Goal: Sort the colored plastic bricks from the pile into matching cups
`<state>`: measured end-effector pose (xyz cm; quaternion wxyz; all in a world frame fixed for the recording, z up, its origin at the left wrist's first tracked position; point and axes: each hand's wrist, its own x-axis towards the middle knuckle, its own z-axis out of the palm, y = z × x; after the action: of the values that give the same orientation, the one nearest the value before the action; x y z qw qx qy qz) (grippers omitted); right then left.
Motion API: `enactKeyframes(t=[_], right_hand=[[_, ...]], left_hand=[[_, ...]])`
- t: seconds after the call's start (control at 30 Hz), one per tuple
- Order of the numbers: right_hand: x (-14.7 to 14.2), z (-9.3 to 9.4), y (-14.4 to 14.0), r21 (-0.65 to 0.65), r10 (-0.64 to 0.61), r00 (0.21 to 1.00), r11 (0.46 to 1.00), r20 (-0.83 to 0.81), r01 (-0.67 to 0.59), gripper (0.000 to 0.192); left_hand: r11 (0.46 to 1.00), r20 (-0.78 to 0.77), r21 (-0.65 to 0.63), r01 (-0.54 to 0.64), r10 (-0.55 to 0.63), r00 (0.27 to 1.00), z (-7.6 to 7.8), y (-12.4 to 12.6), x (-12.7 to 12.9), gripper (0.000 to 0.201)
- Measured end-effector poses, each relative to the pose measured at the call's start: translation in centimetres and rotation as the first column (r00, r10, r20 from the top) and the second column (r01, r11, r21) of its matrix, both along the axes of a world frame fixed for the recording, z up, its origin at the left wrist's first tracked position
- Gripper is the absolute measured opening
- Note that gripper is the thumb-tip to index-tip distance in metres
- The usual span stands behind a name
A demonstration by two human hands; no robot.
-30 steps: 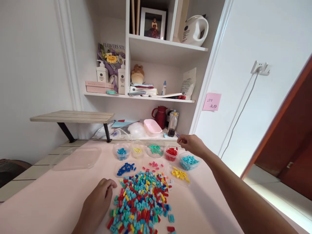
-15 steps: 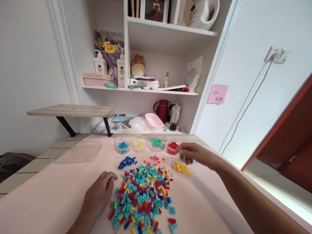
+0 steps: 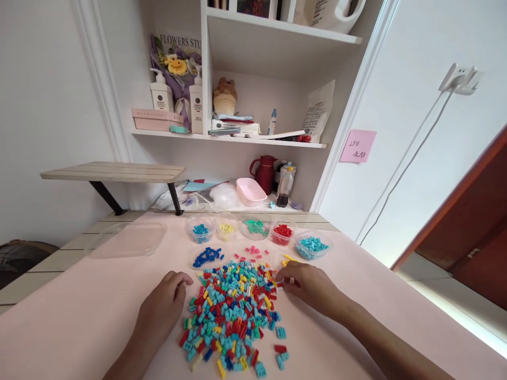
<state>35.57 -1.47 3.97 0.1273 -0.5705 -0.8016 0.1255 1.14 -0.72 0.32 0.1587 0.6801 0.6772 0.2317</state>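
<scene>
Head view: I take the pile of mixed bricks (image 3: 233, 316) on the pink bench (image 3: 79, 327) as my landmark. Far left of the pile and a little behind it, I see a clear flat lid (image 3: 129, 238) lying on the bench. Just left of the pile rests my left hand (image 3: 164, 301), palm down, its fingers (image 3: 182, 279) loosely curled at the pile's left edge; I cannot tell whether they grip a brick. Behind the pile stands a row of small clear tubs: blue bricks (image 3: 200, 230), yellow (image 3: 226, 229), green (image 3: 255, 227), red (image 3: 282, 233), and turquoise (image 3: 312, 246) farthest right. Between that row and the pile lie a dark blue heap (image 3: 207, 256) and a few pink bricks (image 3: 252, 250). At the pile's upper right edge my right hand (image 3: 311, 285) lies low, fingers (image 3: 285, 275) drawn together over the bricks there; what they pinch I cannot tell.
</scene>
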Motion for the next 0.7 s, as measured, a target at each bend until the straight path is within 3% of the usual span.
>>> enactKeyframes(t=[0.27,0.57,0.7], right_hand=[[0.76,-0.48,-0.38,-0.081,-0.013,0.997,0.997,-0.072,0.007,0.018],[0.98,-0.94,-0.37,-0.045,0.035,0.995,0.998,-0.092,-0.039,0.027],[0.88,-1.01,-0.27,-0.017,-0.013,0.999,1.000,-0.049,0.013,0.022]], left_hand=[[1.000,0.002,-0.024,-0.002,0.002,1.000,0.20,-0.33,0.10,0.033],[1.000,0.008,0.008,-0.004,0.004,1.000,0.15,-0.18,0.07,0.031],[1.000,0.006,0.000,-0.004,0.004,1.000,0.03,-0.26,-0.03,0.031]])
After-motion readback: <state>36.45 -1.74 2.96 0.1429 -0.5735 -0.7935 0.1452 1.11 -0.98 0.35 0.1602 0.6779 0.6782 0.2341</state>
